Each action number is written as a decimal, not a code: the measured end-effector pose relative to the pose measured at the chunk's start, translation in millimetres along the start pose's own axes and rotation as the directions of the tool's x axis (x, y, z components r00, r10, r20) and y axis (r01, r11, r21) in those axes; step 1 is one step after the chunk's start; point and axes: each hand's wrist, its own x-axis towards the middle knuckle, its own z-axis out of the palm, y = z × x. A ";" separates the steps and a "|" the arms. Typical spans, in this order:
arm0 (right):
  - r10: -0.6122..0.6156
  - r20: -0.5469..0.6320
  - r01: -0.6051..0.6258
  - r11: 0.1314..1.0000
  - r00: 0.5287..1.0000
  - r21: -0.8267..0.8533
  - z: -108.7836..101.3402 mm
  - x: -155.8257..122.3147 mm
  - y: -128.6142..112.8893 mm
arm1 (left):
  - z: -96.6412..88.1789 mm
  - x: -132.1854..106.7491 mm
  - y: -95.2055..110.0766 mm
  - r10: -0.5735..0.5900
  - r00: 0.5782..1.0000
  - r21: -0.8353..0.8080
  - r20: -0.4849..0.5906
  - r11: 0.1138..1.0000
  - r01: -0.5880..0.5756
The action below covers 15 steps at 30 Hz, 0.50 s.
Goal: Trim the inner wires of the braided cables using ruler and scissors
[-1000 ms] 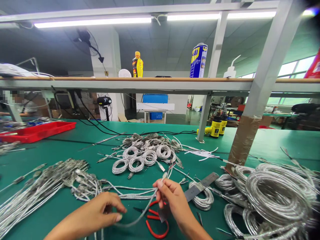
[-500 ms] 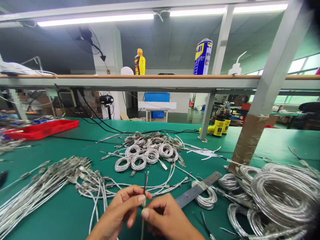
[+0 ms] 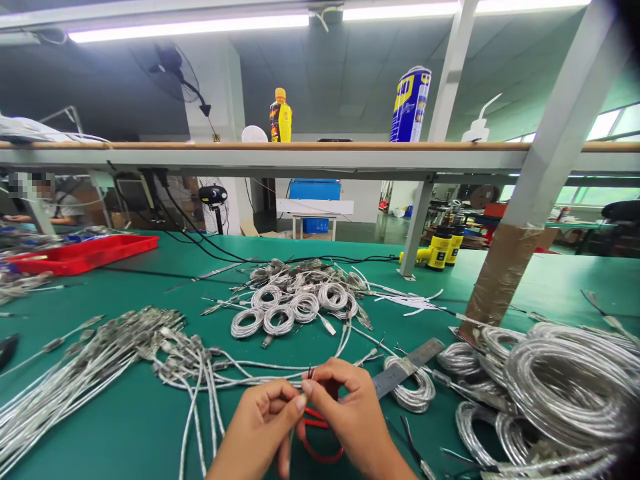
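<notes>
Green surface (image 3: 120,293) fills the lower half of the head view, loaded with silver cable. Left hand (image 3: 263,427) and right hand (image 3: 345,417) meet low at centre, fingers (image 3: 313,387) clenched together, pinching a thin cable end (image 3: 311,372) with red and black wire tips poking up between them; hands cover most of it, so exact grip is hard to see. Red-handled pliers (image 3: 320,452) lie on the surface right under the hands, only handles showing. Steel ruler (image 3: 405,368) sits just right of the right hand, angled, across a small silver coil (image 3: 413,393). Loose strands run from the left bundle (image 3: 85,373) toward the hands. Further back, a cluster of small coils (image 3: 280,313) sits mid-surface, white wires (image 3: 405,302) just right of it. Big heap of thick coils (image 3: 565,390) at right, beside a tape-wrapped post (image 3: 503,280). Red tray (image 3: 85,255) far left, co-worker (image 3: 50,207) beyond it, blurred. Yellow tool (image 3: 437,250) near the far edge, black cables (image 3: 210,245) trailing across the surface. Up on the wooden-edged shelf (image 3: 300,145): yellow bottle (image 3: 281,119), blue WD-40 can (image 3: 410,107), white squeeze bottle (image 3: 477,127). Blue crate (image 3: 307,189) on a white table (image 3: 315,207) in the background.
</notes>
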 end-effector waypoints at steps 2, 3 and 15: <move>0.006 -0.043 -0.006 1.000 0.999 0.001 1.5 -0.8 0.3 | 1.6 -1.3 0.7 0.032 0.999 0.071 -0.035 0.997 -0.030; 0.048 -0.032 -0.046 0.997 0.998 0.059 2.3 -0.8 1.3 | 2.3 -2.3 1.6 0.042 0.998 0.092 -0.043 0.995 -0.038; 0.084 0.402 -0.289 0.826 0.912 0.484 15.6 -7.0 4.3 | -5.8 -4.0 8.1 0.173 0.945 0.096 -0.277 0.984 -0.152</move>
